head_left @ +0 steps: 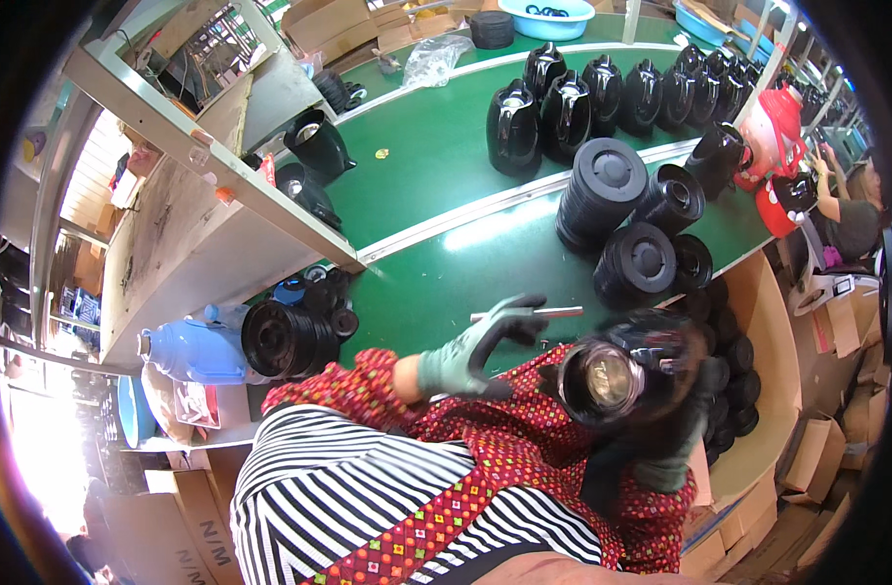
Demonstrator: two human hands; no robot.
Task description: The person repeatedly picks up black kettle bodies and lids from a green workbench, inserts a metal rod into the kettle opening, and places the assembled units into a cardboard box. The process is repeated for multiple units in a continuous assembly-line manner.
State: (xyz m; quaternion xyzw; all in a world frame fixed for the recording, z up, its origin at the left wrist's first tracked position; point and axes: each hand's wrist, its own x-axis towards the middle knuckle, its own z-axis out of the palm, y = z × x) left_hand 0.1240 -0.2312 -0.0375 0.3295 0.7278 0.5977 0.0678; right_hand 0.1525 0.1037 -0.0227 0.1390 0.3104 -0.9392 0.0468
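My left hand (487,343), in a grey-green glove with dark fingertips, is held over the near edge of the green table with thumb and fingers apart. A thin metallic rod (563,312) shows at its fingertips; whether they touch it I cannot tell. At the right, my gloved right hand (682,429) grips a glossy black vacuum jug (651,366) in front of my body. The jug is tilted with its round opening towards me, and a shiny liner (605,378) shows inside. Motion blurs the jug and the right hand.
Stacks of black round parts (607,180) stand beyond the jug. A cardboard box (773,341) of black parts is at the right. Several black jugs (514,132) line the far belt. A metal post (299,219), a blue flask (197,351) and black rings (280,338) are at the left.
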